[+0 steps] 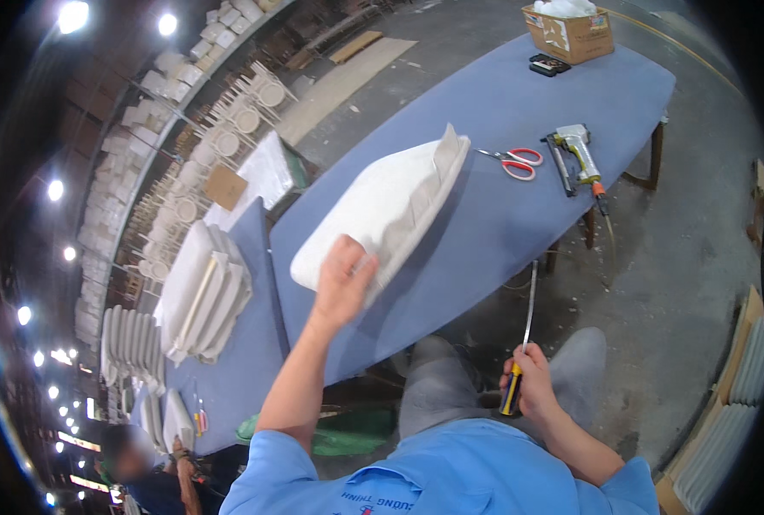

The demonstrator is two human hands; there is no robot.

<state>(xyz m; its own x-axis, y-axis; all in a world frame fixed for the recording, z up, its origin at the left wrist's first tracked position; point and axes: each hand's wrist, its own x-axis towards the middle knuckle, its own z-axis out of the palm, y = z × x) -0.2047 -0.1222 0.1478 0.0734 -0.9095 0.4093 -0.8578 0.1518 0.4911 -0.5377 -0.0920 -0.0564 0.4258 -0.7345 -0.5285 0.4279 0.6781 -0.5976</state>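
Observation:
A padded seat cushion [373, 202] in off-white fabric stands tilted on a blue-covered table, with a loose, wrinkled flap of cloth along its right edge. My left hand [345, 276] is closed on the cushion's near end, its fingertips partly hidden against the fabric. Low by my right thigh, my right hand [530, 378] grips a screwdriver [511, 393] by its yellow and dark blue handle. The long metal shaft points up toward the table's edge, apart from the cushion. Red-handled scissors [519, 161] lie to the right of the cushion, and a staple gun [576, 156] is beyond them.
The blue table [502, 94] carries a cardboard box [573, 36] and a small black case [549, 64] at its far end. Cushions are stacked [206, 296] on the left. A co-worker [154, 472] handles pieces at lower left. An air hose [611, 236] hangs off the right edge.

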